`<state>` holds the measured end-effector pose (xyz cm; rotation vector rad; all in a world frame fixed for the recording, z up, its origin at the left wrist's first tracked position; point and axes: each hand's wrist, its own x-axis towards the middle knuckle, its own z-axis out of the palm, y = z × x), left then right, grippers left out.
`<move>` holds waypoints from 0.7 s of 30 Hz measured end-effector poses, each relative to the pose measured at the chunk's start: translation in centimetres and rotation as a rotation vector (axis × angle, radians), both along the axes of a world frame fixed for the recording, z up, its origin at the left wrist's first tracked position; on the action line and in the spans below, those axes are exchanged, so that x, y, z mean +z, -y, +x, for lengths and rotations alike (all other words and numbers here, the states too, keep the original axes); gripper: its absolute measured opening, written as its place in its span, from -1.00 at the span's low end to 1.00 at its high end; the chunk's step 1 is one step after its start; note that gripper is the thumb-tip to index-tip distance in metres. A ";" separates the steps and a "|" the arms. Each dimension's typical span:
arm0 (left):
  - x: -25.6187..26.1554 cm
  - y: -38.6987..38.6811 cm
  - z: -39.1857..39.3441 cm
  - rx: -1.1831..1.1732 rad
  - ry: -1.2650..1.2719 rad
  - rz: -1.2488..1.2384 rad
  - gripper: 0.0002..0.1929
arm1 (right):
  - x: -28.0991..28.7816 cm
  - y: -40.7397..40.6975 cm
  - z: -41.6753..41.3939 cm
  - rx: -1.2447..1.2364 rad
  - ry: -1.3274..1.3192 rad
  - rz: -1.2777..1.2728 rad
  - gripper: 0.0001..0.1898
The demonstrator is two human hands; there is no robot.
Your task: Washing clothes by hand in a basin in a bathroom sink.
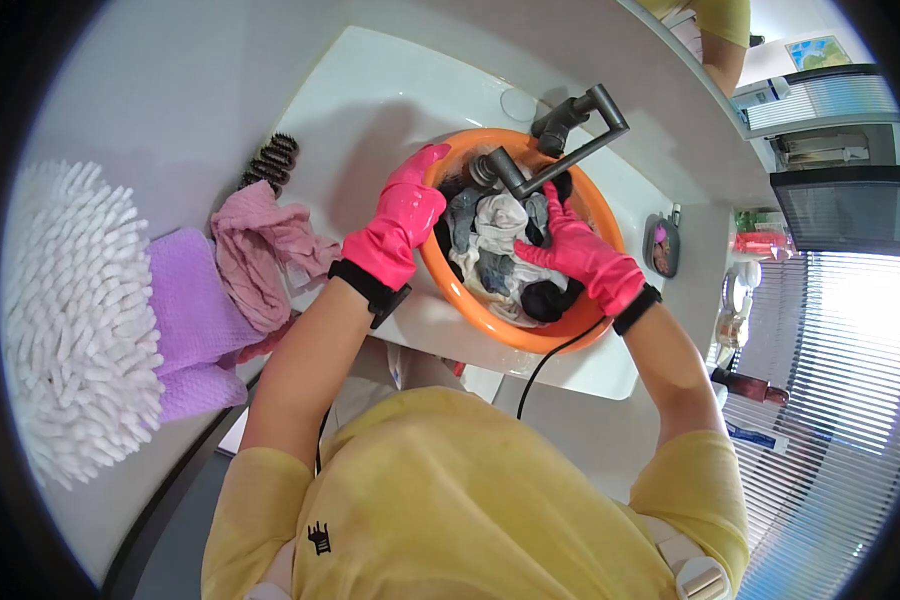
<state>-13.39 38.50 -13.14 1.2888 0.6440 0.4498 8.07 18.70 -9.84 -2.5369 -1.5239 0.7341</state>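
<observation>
An orange plastic basin [487, 324] rests in the white washbasin [345, 97], filled with wet grey, white and black garments [501, 217] that look like socks. Both my hands wear pink rubber gloves. My left hand [405, 210] grips the basin's left rim, with its fingertips at the upper left edge. Inside the basin, my right hand [577, 255] lies spread over the right side of the garments, thumb apart from the fingers. The dark angular faucet [570, 161] reaches over the basin, its spout above the garments. Whether water is running cannot be told.
Left of the washbasin are a pink cloth [259, 247], a purple towel [195, 300], a white chenille item [82, 322] and a black coiled object [271, 163]. A soap dish [661, 246] sits at the right rim. A black cable [538, 371] hangs by my right wrist.
</observation>
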 end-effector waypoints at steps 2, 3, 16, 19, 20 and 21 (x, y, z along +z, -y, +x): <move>0.0 0.0 0.6 -0.015 -0.064 0.018 -0.26 | -1.4 -0.5 1.4 0.049 -0.085 0.043 0.31; -1.2 -0.1 0.6 0.017 -0.024 0.166 -0.27 | -2.2 -1.5 1.7 0.058 -0.090 0.047 0.31; 6.7 2.6 -0.3 -0.400 -0.387 1.032 -0.24 | 17.0 0.1 -2.8 -0.464 -0.615 0.327 -0.30; 7.4 3.8 0.1 -0.539 -0.339 1.099 -0.08 | 15.7 1.7 -4.0 -0.334 -0.539 0.315 -0.24; 7.4 4.0 0.6 -0.592 -0.371 1.106 -0.02 | 12.8 2.8 -2.0 -0.119 -0.517 0.255 -0.10; 7.2 4.0 0.9 -0.639 -0.414 1.106 0.05 | 12.3 3.2 -2.1 -0.119 -0.388 0.011 0.01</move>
